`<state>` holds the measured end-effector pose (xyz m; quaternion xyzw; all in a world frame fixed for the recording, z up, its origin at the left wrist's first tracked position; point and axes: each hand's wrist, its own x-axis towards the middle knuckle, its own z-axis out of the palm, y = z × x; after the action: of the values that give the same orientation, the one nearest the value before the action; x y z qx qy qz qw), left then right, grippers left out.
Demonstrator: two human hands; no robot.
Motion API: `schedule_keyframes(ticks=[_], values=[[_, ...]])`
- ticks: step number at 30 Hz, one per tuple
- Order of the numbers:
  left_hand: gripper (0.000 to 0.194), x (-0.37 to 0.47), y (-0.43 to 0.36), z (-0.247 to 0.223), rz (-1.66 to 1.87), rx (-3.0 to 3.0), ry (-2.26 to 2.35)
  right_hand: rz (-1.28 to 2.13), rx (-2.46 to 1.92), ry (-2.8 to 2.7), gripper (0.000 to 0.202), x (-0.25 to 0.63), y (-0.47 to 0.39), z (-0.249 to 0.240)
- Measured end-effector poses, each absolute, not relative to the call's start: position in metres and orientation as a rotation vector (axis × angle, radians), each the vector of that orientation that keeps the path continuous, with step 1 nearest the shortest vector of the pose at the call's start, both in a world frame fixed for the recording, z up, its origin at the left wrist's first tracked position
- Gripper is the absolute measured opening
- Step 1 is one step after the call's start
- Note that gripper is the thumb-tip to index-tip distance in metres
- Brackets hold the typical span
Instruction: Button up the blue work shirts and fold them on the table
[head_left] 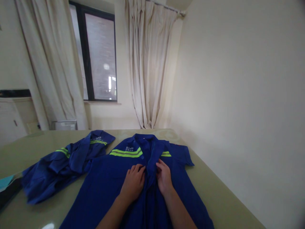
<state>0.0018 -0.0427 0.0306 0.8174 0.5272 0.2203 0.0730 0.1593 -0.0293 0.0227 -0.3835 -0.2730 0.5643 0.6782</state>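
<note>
A dark blue short-sleeved work shirt (111, 181) lies spread on the table, collar away from me, with yellow-green reflective stripes across its chest. My left hand (134, 181) rests on its left half, fingers curled and closed at the front edge just below a small button. With thumb and fingers together, my right hand (164, 175) pinches the other front edge, which stands slightly raised. Between the hands the front opening runs down toward me. Exactly what lies under the left fingertips is hidden.
A second blue work shirt (71, 162) lies crumpled on the left of the greenish table (205, 187). Beside it, a dark object with a light blue piece (6, 182) sits at the left edge. A wall (238, 95) borders the table's right side; curtains (150, 63) and a window stand behind.
</note>
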Motion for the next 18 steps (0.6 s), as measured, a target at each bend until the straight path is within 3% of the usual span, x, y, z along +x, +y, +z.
schedule_keyframes(ticks=[5, 11, 18], values=[[0.02, -0.004, -0.044, 0.022, 0.688, 2.437, 1.436, 1.296, -0.859, -0.72, 0.032, 0.158, -0.031, 0.029], [0.023, -0.006, -0.041, 0.025, 0.652, 2.445, 1.474, 1.292, -0.93, -0.882, 0.038, 0.15, -0.038, 0.042], [0.024, -0.006, -0.035, 0.021, 0.671, 2.342, 1.483, 0.874, -1.152, -1.385, 0.026, 0.143, -0.048, 0.034]])
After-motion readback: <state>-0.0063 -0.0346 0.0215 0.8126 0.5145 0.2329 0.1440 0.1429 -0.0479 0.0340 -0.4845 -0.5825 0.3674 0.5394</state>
